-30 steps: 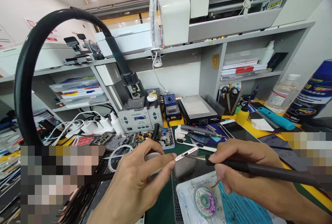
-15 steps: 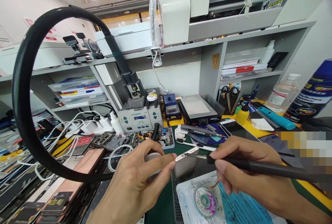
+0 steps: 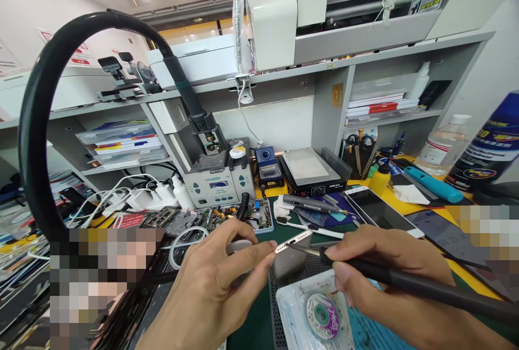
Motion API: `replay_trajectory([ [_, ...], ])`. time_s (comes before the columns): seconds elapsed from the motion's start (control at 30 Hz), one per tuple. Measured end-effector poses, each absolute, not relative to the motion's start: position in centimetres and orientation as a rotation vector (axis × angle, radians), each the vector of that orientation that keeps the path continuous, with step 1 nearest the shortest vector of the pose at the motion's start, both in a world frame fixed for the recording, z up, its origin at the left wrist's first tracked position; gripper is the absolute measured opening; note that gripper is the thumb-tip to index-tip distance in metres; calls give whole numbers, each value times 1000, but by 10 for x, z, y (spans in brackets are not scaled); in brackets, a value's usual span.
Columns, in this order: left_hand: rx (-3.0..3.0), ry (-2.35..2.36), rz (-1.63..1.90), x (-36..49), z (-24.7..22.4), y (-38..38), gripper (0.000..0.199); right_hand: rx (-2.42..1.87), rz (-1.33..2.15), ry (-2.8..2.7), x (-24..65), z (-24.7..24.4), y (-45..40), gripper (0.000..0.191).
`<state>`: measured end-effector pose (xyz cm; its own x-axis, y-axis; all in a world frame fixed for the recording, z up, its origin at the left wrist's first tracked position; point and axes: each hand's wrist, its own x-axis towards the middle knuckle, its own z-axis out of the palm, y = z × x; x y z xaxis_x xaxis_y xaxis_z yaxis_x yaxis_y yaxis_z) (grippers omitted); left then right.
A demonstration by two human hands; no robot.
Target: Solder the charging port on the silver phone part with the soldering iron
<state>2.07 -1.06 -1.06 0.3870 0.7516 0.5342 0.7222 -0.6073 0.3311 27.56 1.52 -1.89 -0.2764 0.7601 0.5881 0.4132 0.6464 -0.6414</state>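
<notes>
Between its thumb and fingers, my left hand (image 3: 214,279) holds a phone (image 3: 292,243), its bottom edge with port and speaker holes turned up toward me. My right hand (image 3: 385,263) grips a black-handled tool (image 3: 425,283) in a pinch. The tool's thin metal tip points left and lies at the phone's bottom edge, beside the port; whether it touches is too small to tell. Below the hands, a spool of wick (image 3: 323,315) rests on a clear and blue packet (image 3: 292,306).
A hot air station (image 3: 221,185) with a thick black hose (image 3: 32,139) stands behind my left hand. A circuit board (image 3: 259,215), a white brush (image 3: 320,230) and a white phone (image 3: 377,209) lie beyond. Stacked phone parts (image 3: 133,306) are at left.
The tool tip has shifted slightly down and left along the phone's edge. My right hand has moved a little lower, and the phone's edge has turned so its port shows more clearly.
</notes>
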Motion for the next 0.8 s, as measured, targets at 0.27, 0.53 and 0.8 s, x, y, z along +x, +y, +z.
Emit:
replay_trajectory([
  [0.27,2586,1370,1021,20,-10,-11,28,-887,292,-1946,278,-22,16,23],
  [0.53,2647,1416,980,21,-4,-12,26,-862,222,-1944,279,-25,15,23],
  [0.8,2724,1456,900,19,-6,-13,26,-852,251,-1948,281,-23,17,23],
])
